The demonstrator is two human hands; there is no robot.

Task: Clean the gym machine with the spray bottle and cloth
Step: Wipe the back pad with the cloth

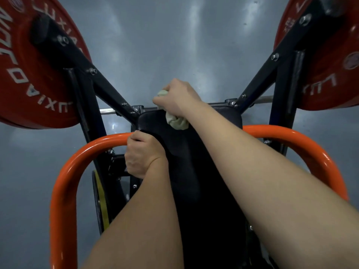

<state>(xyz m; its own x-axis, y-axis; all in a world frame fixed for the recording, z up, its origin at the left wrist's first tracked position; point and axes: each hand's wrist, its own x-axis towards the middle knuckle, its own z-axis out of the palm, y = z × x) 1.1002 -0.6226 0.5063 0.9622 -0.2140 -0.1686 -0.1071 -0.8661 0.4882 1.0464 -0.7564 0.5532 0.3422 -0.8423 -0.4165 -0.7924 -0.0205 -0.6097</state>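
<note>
The person's forearms [262,181] are crossing the black pad [186,152], left hand [143,154] gripping its edge, right hand [178,98] clutching the cloth [177,121], wiping apparently midway.

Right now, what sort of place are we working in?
Most likely a gym: red weight plates on a black steel frame, an orange tubular rail, and a black pad where the right hand holds a cloth.

You look down on a glossy grey floor [165,45] that fills the top and left of the frame behind the gym machine [108,94]. Its black pad [194,171] runs up the centre, and the bunched cloth [177,122] touches the pad's upper end.
</note>
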